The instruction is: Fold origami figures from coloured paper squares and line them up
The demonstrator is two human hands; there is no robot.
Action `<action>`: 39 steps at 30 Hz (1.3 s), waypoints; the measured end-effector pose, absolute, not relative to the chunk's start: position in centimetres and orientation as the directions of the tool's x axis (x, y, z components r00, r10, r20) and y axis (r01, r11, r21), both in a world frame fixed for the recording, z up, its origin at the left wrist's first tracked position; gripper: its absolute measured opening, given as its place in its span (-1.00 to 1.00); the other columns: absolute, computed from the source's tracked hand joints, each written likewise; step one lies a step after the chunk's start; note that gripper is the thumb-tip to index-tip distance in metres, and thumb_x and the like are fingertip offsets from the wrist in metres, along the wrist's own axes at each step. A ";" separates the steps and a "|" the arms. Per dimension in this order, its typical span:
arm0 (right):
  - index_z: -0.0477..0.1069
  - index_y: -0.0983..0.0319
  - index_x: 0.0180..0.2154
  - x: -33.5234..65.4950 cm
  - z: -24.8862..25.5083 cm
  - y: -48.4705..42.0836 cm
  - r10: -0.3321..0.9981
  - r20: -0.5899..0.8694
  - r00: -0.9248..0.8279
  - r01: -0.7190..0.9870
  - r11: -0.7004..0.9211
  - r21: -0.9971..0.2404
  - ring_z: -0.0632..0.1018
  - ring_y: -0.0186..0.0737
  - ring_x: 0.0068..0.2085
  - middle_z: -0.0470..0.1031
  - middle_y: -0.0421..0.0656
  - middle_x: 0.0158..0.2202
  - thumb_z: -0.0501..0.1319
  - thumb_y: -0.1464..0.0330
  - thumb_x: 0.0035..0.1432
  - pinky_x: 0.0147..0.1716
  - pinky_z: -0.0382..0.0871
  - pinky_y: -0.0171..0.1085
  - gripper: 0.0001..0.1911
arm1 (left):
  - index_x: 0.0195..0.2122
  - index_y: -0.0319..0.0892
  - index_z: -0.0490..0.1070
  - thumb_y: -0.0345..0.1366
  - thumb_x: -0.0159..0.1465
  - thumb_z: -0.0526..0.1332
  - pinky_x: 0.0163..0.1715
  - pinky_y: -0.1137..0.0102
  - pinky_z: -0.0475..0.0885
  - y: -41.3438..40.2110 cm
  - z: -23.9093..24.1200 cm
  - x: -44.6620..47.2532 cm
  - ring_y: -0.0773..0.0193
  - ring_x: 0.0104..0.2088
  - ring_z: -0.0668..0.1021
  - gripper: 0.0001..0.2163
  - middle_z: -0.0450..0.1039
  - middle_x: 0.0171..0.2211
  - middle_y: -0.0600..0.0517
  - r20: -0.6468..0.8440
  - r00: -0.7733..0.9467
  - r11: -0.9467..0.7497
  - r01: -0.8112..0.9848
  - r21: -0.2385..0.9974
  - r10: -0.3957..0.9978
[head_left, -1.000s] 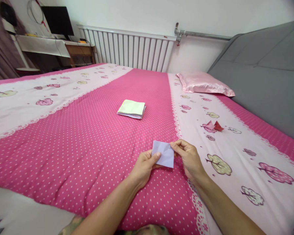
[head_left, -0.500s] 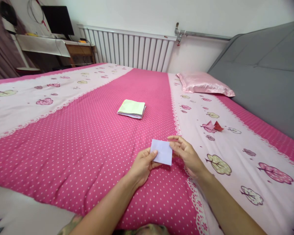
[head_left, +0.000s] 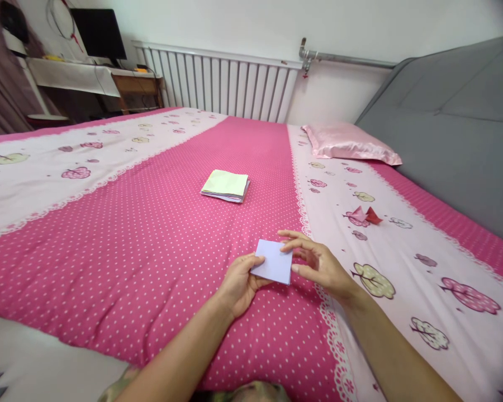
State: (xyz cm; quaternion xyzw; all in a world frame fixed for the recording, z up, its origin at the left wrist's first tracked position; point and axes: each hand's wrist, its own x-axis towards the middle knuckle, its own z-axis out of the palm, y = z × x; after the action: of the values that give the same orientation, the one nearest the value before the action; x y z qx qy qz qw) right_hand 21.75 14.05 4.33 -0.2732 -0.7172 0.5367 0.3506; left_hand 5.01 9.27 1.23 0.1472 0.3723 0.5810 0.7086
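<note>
A small lavender square of folded paper [head_left: 273, 263] is held above the pink dotted bedspread, just in front of me. My left hand [head_left: 242, 283] grips its left side, thumb on top and fingers underneath. At the right side is my right hand [head_left: 316, 265], its fingers apart; the index fingertip lies over the upper right corner and the thumb is by the right edge. Farther off, a stack of paper squares [head_left: 225, 185] with a pale yellow-green sheet on top rests on the bed.
To the right lie a pink folded paper piece [head_left: 357, 214] and a red one [head_left: 373, 216]. A pink pillow [head_left: 352, 142] sits against the grey headboard [head_left: 448, 106]. Behind the bed are a white radiator [head_left: 218, 81] and a desk with a monitor [head_left: 99, 34].
My right hand has loosened its pinch on the paper's corner, and its fingers have spread, with the index moving left over the top. The paper has shifted slightly left.
</note>
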 end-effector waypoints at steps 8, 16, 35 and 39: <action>0.46 0.17 -0.29 21.7 4.2 14.2 0.760 0.242 -0.603 0.033 0.326 -0.945 0.35 -0.04 0.07 0.23 -0.05 0.09 0.25 0.35 0.02 -0.07 0.33 -0.11 -0.85 | -0.34 -0.42 0.45 -0.51 0.11 0.13 -0.41 0.37 0.50 9.2 1.1 5.0 0.25 -0.47 0.54 -0.86 0.52 -0.40 -0.17 -0.352 0.048 0.278 -0.715 0.642 0.935; 0.47 0.16 -0.29 21.8 4.1 14.3 0.755 0.290 -0.588 0.096 0.421 -0.902 0.35 -0.04 0.06 0.27 -0.04 0.07 0.24 0.35 0.02 -0.09 0.34 -0.11 -0.86 | -0.37 -0.43 0.46 -0.52 0.11 0.12 -0.41 0.34 0.51 9.3 1.0 5.0 0.25 -0.48 0.54 -0.86 0.52 -0.44 -0.15 -0.350 0.052 0.277 -0.722 0.634 0.935; 0.54 0.12 -0.34 21.8 3.2 15.0 0.679 0.375 -0.631 0.217 0.619 -0.755 0.40 -0.11 -0.01 0.35 -0.10 0.03 0.26 0.41 0.01 -0.04 0.30 -0.09 -0.87 | -0.43 -0.38 0.52 -0.42 0.04 0.26 -0.39 0.46 0.43 8.8 1.3 5.4 0.33 -0.48 0.51 -0.89 0.53 -0.47 -0.09 -0.272 0.122 0.282 -0.666 0.691 0.955; 0.55 0.12 -0.37 21.8 3.0 15.0 0.741 0.312 -0.595 0.224 0.525 -0.821 0.43 -0.11 -0.03 0.41 -0.09 -0.04 0.29 0.33 0.00 -0.05 0.30 -0.10 -0.90 | -0.39 -0.35 0.53 -0.34 0.04 0.30 -0.30 0.43 0.40 8.8 1.2 5.4 0.30 -0.43 0.52 -0.84 0.54 -0.45 -0.10 -0.241 0.149 0.279 -0.651 0.706 0.959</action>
State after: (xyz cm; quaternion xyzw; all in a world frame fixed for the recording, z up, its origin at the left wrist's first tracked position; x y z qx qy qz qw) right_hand 21.78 15.02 3.04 -0.2991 -0.8062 0.3845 0.3359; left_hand 5.45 8.81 1.16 0.2261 0.3407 0.5563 0.7234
